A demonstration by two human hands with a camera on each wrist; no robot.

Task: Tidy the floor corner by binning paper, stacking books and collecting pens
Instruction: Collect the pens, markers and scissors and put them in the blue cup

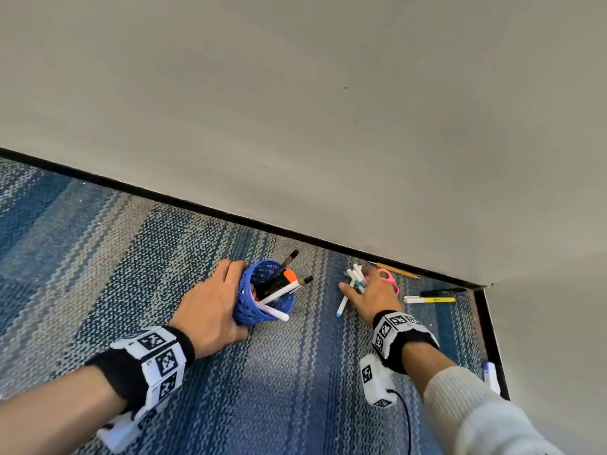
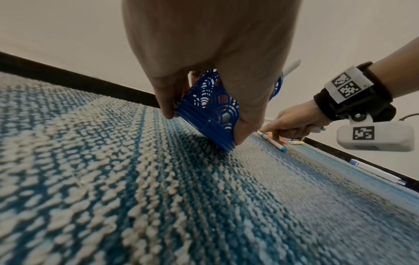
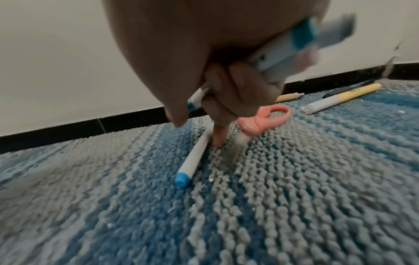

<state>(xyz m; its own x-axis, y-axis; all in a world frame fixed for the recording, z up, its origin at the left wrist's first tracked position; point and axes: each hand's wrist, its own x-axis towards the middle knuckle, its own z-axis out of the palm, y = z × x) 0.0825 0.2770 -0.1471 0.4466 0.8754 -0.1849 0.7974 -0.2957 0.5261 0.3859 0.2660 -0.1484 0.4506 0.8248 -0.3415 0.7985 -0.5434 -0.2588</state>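
Observation:
My left hand (image 1: 216, 303) grips a blue lattice pen cup (image 1: 259, 297), tilted on the carpet toward the right, with several pens and markers sticking out; in the left wrist view my fingers wrap its wall (image 2: 211, 102). My right hand (image 1: 368, 293) holds a bundle of white markers (image 3: 292, 52) in its curled fingers while a fingertip touches down beside a white pen with a blue cap (image 3: 192, 159), which lies on the carpet (image 1: 341, 303).
Pink scissors (image 1: 389, 279) lie just past my right hand. A pencil (image 1: 395, 270) lies along the black skirting, with a black pen (image 1: 443, 292) and a yellow-white marker (image 1: 430, 300) near the corner. A white object (image 1: 491, 376) leans by the right wall.

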